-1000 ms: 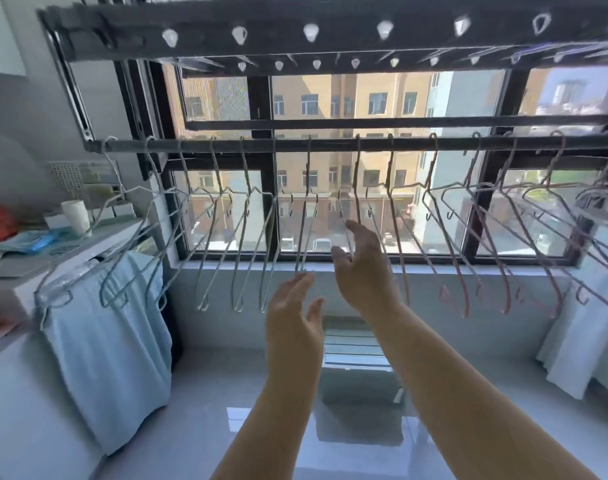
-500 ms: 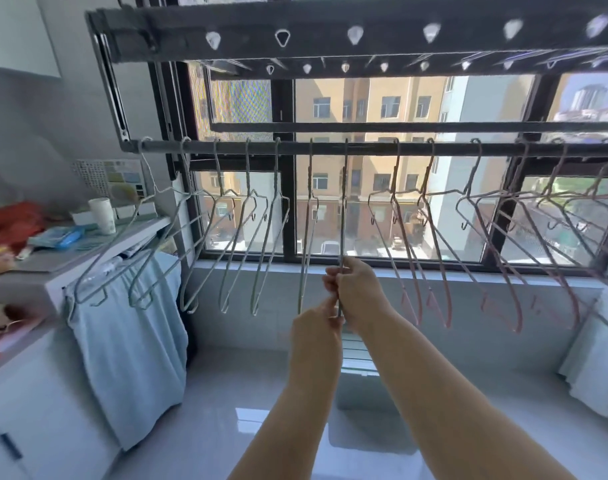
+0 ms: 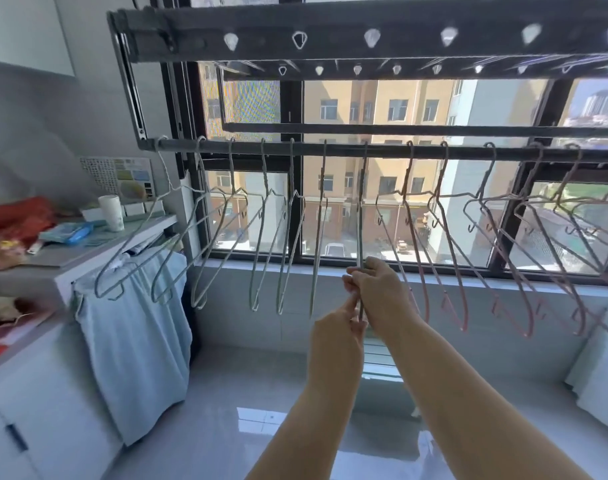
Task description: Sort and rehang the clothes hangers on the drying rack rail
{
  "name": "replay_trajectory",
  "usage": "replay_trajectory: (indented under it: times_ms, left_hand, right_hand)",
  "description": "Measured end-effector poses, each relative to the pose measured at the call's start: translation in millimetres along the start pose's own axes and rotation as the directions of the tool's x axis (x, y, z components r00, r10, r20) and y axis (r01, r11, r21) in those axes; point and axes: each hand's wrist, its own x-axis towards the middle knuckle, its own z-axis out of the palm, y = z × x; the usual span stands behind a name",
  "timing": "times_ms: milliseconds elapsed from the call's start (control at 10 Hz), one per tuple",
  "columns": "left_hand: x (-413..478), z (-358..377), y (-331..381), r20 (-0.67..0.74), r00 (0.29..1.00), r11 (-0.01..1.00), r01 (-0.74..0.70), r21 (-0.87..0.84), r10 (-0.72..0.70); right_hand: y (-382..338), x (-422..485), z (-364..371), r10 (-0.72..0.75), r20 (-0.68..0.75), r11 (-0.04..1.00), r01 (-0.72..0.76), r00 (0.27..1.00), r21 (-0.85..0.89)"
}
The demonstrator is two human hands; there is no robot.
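Thin grey wire hanger (image 3: 361, 216) is hanging by its hook from the dark round metal rail (image 3: 330, 148) of the drying rack, between the grey group and the pink group. It is turned edge-on, so it is reading as one narrow double line and its shoulder shape is hard to make out. Right hand (image 3: 378, 292) is gripping its lower wires, fingers curled round them. Left hand (image 3: 338, 329) is pinching the wire just below, and the hanger's bottom end is hiding behind both hands. Left along the rail, more bare grey wire hangers (image 3: 261, 237) are hanging, fanned at angles. To the right, pale pink coated hangers (image 3: 451, 258) are overlapping, the farthest ones running off the frame edge. A soft light blue cloth (image 3: 136, 334) is hanging down beside the smooth white cabinet (image 3: 36, 393) at left.
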Motion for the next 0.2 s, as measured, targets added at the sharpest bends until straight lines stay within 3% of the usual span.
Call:
replay_trajectory:
  times_ms: [100,200]
  left_hand:
    - [-7.6,-13.9,-5.6,0.032,0.999,1.0,-0.019,0.003,0.019]
    - [-19.0,-39.8,-21.1,0.008,1.0,0.999,-0.008,-0.031,0.008]
  right_hand:
    - [-0.9,-15.2,-7.7,-0.108,0.01,0.963,0.108,0.994,-0.247]
    - [18.9,-50.8,-23.8,-0.29,0.049,0.885,0.287,0.956,-0.368]
